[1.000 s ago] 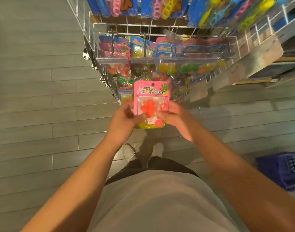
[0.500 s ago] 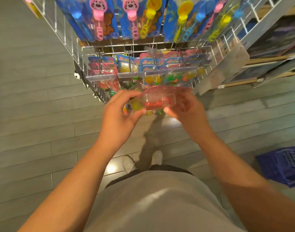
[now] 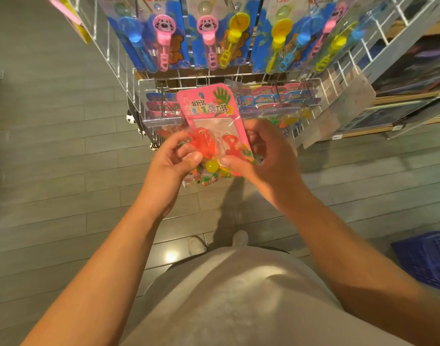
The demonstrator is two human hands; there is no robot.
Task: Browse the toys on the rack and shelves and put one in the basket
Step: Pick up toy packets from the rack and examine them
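Observation:
A pink carded toy pack (image 3: 209, 108) with an orange sticky hand, a red piece and a yellow ball under clear plastic is held in front of the wire rack (image 3: 263, 78). My left hand (image 3: 174, 161) pinches its lower left side, thumb on the blister. My right hand (image 3: 268, 151) grips the lower right edge, thumb on the front. The card's face is turned up toward me. The blue basket (image 3: 426, 260) stands on the floor at the far right, apart from both hands.
Blue cards with pink, yellow and blue bubble wands (image 3: 214, 38) hang on the rack's upper row. More pink and blue toy packs (image 3: 276, 96) hang on the lower hooks. Grey shelves (image 3: 408, 78) stand at right. Grey plank floor (image 3: 51, 146) lies to the left.
The pack was tipped nearly flat half a second ago; now its printed face is turned back up toward me. The view has tilted up, showing more of the bubble wands.

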